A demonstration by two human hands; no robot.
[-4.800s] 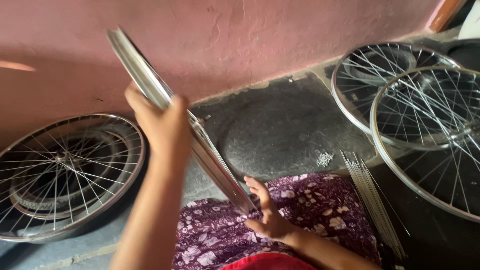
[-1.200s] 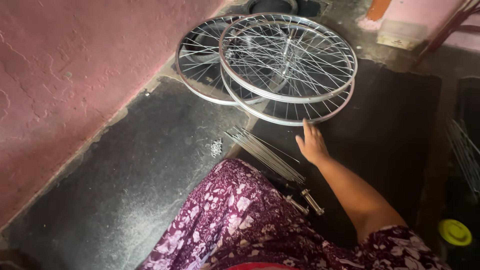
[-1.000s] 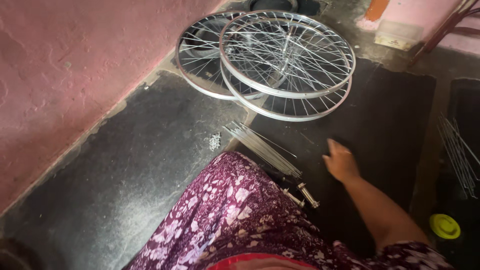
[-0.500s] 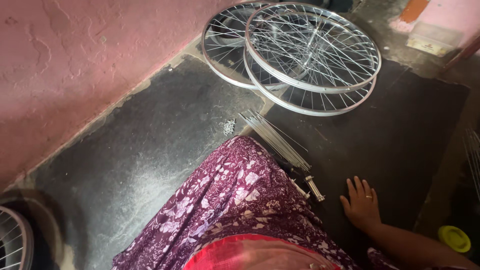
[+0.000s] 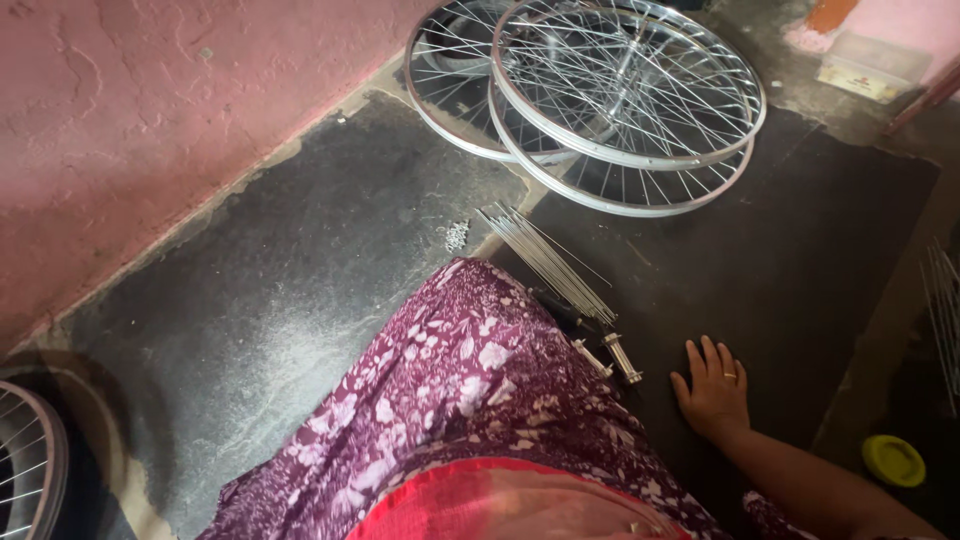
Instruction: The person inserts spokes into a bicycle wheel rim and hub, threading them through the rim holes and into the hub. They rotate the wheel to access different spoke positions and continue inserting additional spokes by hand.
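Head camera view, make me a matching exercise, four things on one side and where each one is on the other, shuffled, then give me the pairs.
Things:
1. stacked spoked wheels
2. bundle of loose spokes
3. yellow lid
4. right hand

Places:
A. flat on the dark mat, palm down, just right of the metal hub
B. lower right corner of the view, on the floor
C. top of the view, lying near the pink wall
D. on the floor beside the floral-clad knee, between it and the wheels

Pairs: 1-C, 2-D, 3-B, 4-A
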